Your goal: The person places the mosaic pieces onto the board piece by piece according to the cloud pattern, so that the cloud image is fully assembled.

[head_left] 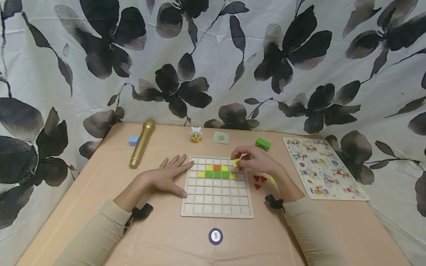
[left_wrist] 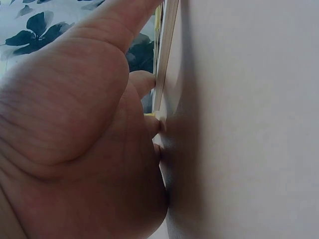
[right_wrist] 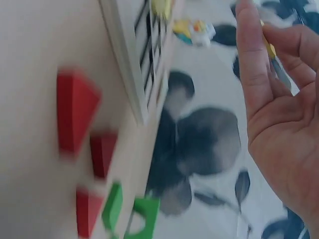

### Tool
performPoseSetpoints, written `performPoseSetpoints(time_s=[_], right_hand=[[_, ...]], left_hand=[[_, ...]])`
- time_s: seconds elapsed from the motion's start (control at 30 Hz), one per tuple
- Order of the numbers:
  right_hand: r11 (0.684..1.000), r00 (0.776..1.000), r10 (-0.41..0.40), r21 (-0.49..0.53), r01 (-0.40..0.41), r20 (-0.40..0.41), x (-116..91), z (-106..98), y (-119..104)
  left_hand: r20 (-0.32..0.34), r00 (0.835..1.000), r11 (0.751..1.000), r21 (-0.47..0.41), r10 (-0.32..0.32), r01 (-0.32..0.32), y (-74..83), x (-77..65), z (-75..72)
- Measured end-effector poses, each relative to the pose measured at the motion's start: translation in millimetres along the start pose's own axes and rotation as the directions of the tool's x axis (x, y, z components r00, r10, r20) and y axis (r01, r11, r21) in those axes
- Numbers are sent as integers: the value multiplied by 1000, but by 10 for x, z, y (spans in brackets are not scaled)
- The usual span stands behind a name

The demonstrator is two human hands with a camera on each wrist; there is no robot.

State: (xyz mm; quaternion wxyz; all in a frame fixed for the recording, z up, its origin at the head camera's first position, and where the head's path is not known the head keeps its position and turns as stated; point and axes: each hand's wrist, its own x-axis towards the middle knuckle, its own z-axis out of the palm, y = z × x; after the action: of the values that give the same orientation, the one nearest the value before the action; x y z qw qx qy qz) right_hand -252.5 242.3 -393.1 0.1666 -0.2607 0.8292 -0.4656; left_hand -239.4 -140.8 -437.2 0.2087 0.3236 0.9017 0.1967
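Observation:
A pale grid board (head_left: 216, 199) lies on the table. Near its far side, green squares (head_left: 216, 175), an orange square (head_left: 217, 167) and yellow pieces (head_left: 201, 174) fill some cells. My left hand (head_left: 161, 178) rests with fingers spread at the board's left edge, thumb and index finger against it; the left wrist view shows the palm (left_wrist: 65, 109) close to the table beside the board's side (left_wrist: 167, 55). Over the far right corner, my right hand (head_left: 254, 159) pinches a small yellow piece (head_left: 236, 162). In the right wrist view, fingers mostly cover this yellow piece (right_wrist: 269, 45).
Red triangles (head_left: 257, 186) and another yellow piece (head_left: 272, 181) lie right of the board. Behind stand a green arch block (head_left: 263, 144), a small card (head_left: 221, 137) and a figurine (head_left: 196, 134). A gold microphone-like tube (head_left: 142, 144), blue block (head_left: 134, 140), round chip (head_left: 215, 236) and picture board (head_left: 324, 168) surround it.

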Motion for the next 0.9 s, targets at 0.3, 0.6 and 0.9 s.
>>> performPoseSetpoints(time_s=[0.3,0.6,0.9], right_hand=[[991,978,-38,-117,63,206,342,376,-190],[931,964,-72,-329,157,256,524,700,-296],[849,967,-97,-487,203,235,636,964,-282]], left_hand=[[6,1000,1000,-5,-1,1,4,11,-4],[13,1000,1000,-8,-6,6,-1,7,-14],[13,1000,1000,-12,-4,4,-13,14,-15]])
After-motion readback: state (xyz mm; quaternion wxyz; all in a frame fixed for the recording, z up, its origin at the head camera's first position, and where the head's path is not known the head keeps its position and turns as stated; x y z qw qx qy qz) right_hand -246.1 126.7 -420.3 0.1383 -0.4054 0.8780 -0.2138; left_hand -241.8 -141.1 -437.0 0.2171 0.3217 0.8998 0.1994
